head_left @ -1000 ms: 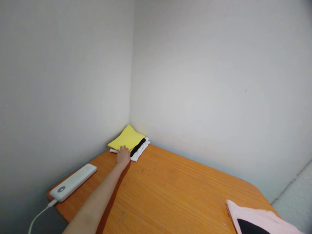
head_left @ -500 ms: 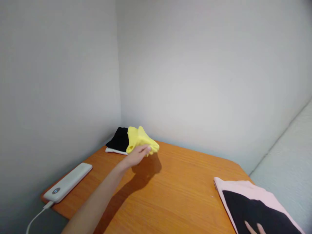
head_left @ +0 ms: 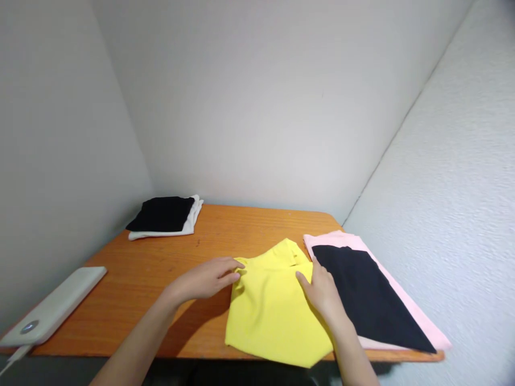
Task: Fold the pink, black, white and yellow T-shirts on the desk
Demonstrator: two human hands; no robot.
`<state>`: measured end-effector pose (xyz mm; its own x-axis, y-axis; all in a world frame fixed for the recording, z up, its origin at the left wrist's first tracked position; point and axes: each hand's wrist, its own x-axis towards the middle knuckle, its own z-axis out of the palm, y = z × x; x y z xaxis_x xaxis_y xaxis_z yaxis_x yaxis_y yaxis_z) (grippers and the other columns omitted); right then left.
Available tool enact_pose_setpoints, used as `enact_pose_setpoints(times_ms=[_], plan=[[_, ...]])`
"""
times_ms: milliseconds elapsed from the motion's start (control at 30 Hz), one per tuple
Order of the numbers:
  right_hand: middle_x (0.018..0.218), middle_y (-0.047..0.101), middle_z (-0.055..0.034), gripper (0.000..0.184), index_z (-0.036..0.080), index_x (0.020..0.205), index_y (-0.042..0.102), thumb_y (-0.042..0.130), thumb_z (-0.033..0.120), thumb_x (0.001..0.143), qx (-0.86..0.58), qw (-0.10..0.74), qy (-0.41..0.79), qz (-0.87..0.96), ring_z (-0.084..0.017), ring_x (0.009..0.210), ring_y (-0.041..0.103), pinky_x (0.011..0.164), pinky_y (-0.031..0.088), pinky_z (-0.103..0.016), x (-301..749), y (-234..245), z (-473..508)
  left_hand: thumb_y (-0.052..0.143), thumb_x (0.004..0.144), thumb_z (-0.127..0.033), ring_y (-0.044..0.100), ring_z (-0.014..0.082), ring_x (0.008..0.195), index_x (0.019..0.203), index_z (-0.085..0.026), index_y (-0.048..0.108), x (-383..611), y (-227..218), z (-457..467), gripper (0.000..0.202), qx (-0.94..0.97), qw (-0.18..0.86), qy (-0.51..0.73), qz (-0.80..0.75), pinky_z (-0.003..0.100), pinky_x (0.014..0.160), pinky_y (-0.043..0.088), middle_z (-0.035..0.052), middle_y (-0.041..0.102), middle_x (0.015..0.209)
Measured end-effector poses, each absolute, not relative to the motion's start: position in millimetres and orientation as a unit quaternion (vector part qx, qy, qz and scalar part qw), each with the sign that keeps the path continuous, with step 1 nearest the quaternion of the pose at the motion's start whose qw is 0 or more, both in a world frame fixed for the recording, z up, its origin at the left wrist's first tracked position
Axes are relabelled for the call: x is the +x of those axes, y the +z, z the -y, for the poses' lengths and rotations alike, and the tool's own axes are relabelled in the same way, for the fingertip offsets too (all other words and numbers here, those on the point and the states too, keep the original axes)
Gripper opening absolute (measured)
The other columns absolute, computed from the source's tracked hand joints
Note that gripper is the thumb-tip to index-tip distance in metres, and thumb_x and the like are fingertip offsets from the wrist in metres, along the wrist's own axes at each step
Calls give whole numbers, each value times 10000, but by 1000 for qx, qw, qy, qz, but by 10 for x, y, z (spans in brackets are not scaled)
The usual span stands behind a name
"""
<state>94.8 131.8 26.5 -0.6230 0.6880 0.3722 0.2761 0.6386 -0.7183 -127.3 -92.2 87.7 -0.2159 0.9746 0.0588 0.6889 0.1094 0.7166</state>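
A yellow cloth [head_left: 269, 311] lies partly unfolded on the orange wooden table [head_left: 161, 279], near its front edge. My left hand [head_left: 207, 277] pinches the cloth's upper left edge between fingers and thumb. My right hand [head_left: 319, 289] rests on the cloth's right side with fingers closed over the fabric near its top right corner. Just right of it lies a black cloth [head_left: 362, 292] spread on top of a pink cloth [head_left: 418, 324].
A folded black cloth [head_left: 163, 213] on a folded white one [head_left: 189, 225] sits at the table's far left corner. A white power bank [head_left: 52, 311] with a cable lies at the left edge. Walls close in behind, left and right.
My left hand has carried the yellow cloth from the far corner pile to the front of the table. My right hand has come onto it. The view has swung down and right.
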Motion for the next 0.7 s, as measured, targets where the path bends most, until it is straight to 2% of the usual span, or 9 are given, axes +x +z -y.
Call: enact_pose_setpoints(times_ms=[167, 233, 300, 433, 533, 567, 633, 700], plan=[[1025, 625, -74, 363, 208, 1196, 522, 520, 277, 840, -270, 300, 382, 831, -228, 958, 603, 911, 459, -391, 891, 287, -1024, 474, 939, -444, 521, 238, 1205, 1190, -277, 656, -1103, 662, 722, 353, 590, 159, 345, -713, 392, 1069, 356, 56, 638, 1265], [984, 611, -47, 395, 211, 1217, 477, 551, 291, 837, -229, 264, 439, 828, -201, 904, 599, 859, 475, -356, 895, 297, -843, 425, 962, -426, 542, 226, 1164, 1175, -262, 651, -1005, 663, 629, 351, 593, 137, 352, -711, 384, 1053, 369, 66, 650, 1213], [943, 606, -33, 353, 211, 1192, 465, 543, 324, 867, -184, 220, 497, 819, -182, 858, 595, 797, 480, -325, 912, 306, -681, 396, 974, -373, 551, 211, 1149, 1211, -253, 619, -915, 689, 532, 347, 602, 123, 361, -702, 363, 1038, 386, 73, 639, 1202], [943, 603, -35, 198, 213, 1043, 480, 539, 324, 890, -122, 168, 569, 795, -170, 870, 588, 777, 474, -304, 941, 225, -437, 397, 953, -265, 428, 209, 1321, 1330, -295, 539, -798, 700, 332, 403, 629, 105, 354, -684, 378, 1114, 320, 67, 510, 1398], [910, 581, -26, 306, 214, 1071, 421, 596, 291, 833, -166, 162, 586, 777, -166, 770, 576, 637, 458, -273, 902, 40, -274, 404, 954, -334, 387, 207, 1366, 1390, -278, 479, -733, 638, 153, 445, 636, 120, 320, -692, 381, 1137, 294, 61, 461, 1465], [880, 572, -17, 348, 212, 1093, 402, 603, 276, 816, -191, 170, 570, 781, -165, 727, 564, 593, 435, -264, 880, -25, -224, 464, 928, -377, 410, 220, 1351, 1405, -249, 461, -708, 610, 88, 494, 637, 130, 305, -696, 377, 1125, 313, 80, 472, 1460], [822, 552, 1, 381, 208, 1108, 399, 600, 226, 785, -222, 197, 502, 812, -165, 677, 535, 562, 388, -261, 846, -114, -150, 654, 790, -419, 494, 277, 1274, 1371, -193, 505, -657, 559, -34, 641, 634, 146, 278, -707, 387, 1069, 378, 123, 544, 1390], [786, 532, 8, 315, 208, 1049, 452, 557, 148, 758, -212, 219, 418, 856, -170, 679, 513, 575, 359, -269, 864, -113, -131, 766, 642, -354, 597, 322, 1113, 1172, -169, 660, -631, 537, -117, 571, 626, 149, 258, -720, 402, 962, 451, 134, 674, 1190]])
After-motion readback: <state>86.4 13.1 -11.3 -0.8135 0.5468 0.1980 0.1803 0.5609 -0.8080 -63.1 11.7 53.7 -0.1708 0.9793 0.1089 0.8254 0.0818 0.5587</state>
